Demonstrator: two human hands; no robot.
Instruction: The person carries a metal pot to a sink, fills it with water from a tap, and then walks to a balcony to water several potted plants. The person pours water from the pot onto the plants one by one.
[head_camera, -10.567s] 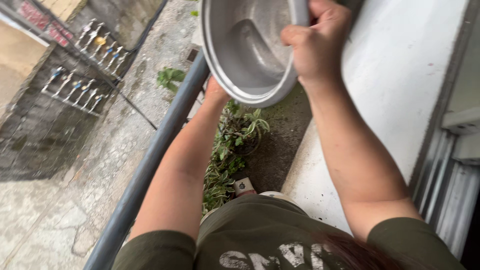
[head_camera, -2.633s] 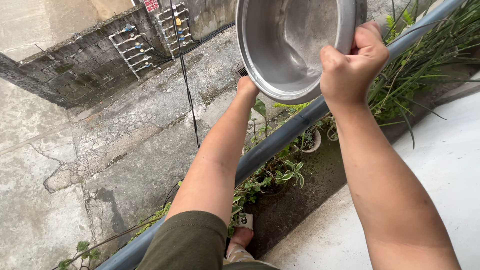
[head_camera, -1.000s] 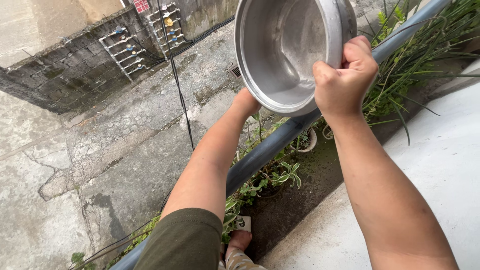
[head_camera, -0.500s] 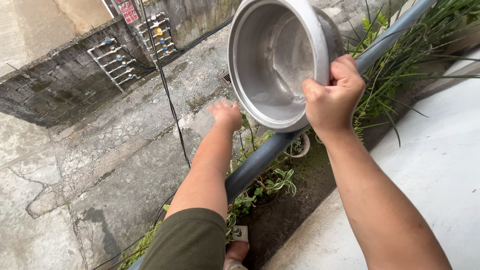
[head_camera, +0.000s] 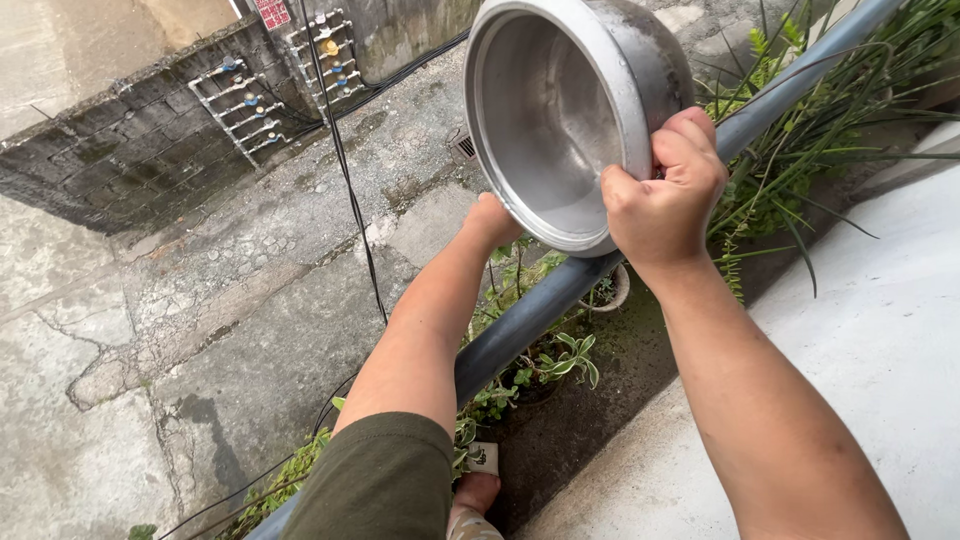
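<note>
up at the far top edge of the yard wall (head_camera: 130, 150) hangs a small red rectangular sign (head_camera: 272, 12), cut by the frame, just beside two racks of pipe meters (head_camera: 285, 75) with blue and yellow caps; a black cable (head_camera: 345, 170) runs down past them across the cracked concrete ground (head_camera: 120, 320).

the metal pot (head_camera: 570, 110) is held out over the grey railing (head_camera: 560, 295), tipped on its side so its mouth faces back toward the person and a little left, its bottom pointing away past the rail. its axis from rim to base runs nearly level, leaning slightly upward at the far end. the inside is bare, dull silver.

the right hand (head_camera: 662, 195) is clenched in a fist on the pot's near right rim, fingers curled tight around the edge. the left hand (head_camera: 490, 220) is pressed up against the pot's lower left side; most of it lies behind the pot, so i cannot tell how its fingers are set.

below the railing, leafy plants (head_camera: 545, 355) and a small pot planter (head_camera: 610, 290) stand along the dark ledge, with long grass blades (head_camera: 800, 110) at the right. a sandalled foot (head_camera: 478, 480) shows at the bottom edge beside the pale floor (head_camera: 880, 340).
</note>
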